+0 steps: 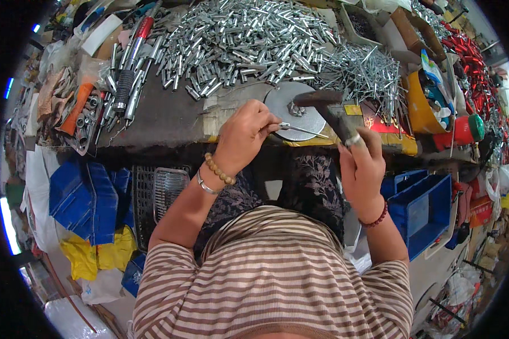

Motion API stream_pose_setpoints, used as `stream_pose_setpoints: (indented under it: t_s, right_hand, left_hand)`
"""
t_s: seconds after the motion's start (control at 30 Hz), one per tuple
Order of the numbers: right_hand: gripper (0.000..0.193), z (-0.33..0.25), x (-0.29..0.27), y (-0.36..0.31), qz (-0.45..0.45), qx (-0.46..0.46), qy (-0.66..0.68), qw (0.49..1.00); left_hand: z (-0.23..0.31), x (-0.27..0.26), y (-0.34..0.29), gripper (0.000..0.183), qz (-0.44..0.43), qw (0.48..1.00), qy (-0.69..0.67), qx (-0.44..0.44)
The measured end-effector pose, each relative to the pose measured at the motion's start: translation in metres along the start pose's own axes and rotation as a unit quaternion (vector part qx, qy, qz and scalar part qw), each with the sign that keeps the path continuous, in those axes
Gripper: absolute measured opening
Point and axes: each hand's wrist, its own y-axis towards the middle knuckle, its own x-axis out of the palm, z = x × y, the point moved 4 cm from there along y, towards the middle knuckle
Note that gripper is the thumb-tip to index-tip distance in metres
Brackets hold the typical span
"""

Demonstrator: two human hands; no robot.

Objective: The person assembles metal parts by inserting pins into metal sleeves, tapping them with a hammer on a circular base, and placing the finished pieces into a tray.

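Metal rod (302,130) roughly crosswise, tip rightward, left hand (247,129) pinching it, right hand (364,169) gripping hammer (335,114)

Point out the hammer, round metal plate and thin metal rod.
Hammer (336,116): head view, on the handle.
Round metal plate (277,103): head view, bare left part.
Thin metal rod (305,130): head view, middle of shaft.

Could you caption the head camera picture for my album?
The left hand pinches a thin metal rod while the right hand holds a hammer near a round metal plate.
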Motion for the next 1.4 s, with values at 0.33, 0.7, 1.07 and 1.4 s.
stream_pose_setpoints:
  t_s: [0.33, 0.7, 1.07, 1.4]
  right_hand:
    - [0.021, 0.007, 0.013, 0.012, -0.099, 0.078, 0.065, 0.99]
    - [0.019, -0.008, 0.038, 0.003, -0.168, -0.003, -0.125, 0.978]
    - [0.018, -0.015, 0.061, -0.028, -0.299, 0.332, 0.326, 0.833]
    - [0.016, -0.045, 0.09, -0.049, -0.316, 0.33, 0.384, 0.802]
  left_hand:
    - [0.002, -0.004, 0.001, 0.011, -0.018, 1.0, -0.007, -0.008]
    - [0.007, -0.003, -0.002, 0.02, 0.019, 0.999, 0.035, 0.014]
    - [0.021, 0.021, -0.048, 0.055, 0.072, 0.845, -0.412, -0.334]
    - [0.017, 0.001, -0.079, 0.057, 0.103, 0.789, -0.492, -0.354]
